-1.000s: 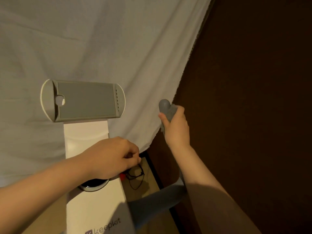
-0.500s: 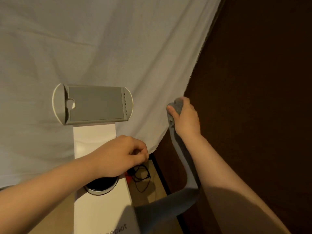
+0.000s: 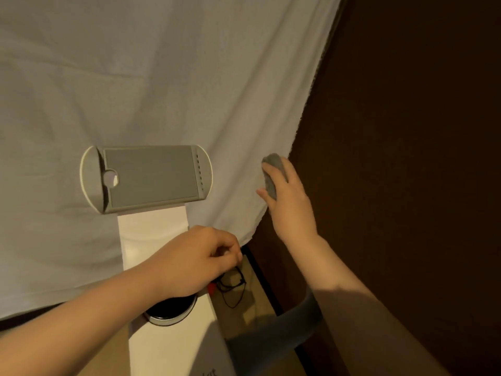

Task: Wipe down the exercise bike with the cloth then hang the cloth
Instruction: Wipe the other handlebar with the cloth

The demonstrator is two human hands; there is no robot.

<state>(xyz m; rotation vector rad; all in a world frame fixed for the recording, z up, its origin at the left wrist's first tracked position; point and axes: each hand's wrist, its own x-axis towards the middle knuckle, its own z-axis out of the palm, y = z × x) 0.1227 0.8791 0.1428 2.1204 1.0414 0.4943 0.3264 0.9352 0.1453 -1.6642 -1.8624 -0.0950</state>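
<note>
Nearest, the left hand [image 3: 200, 256] hovers over the white bike column [image 3: 151, 232], fingers curled, apparently holding nothing. Farther out, the right hand [image 3: 284, 191] rests on the grey handlebar end [image 3: 272, 161]; no cloth is visible, and its grip looks loose. To wipe well, it should wrap the bar fully and rub lengthwise.

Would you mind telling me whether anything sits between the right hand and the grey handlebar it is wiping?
Nothing visible apart from the grey cloth itself. The right hand presses the cloth around the handlebar's end, beside the white sheet's edge. The left hand stays lower, over the bike's white column.
</note>
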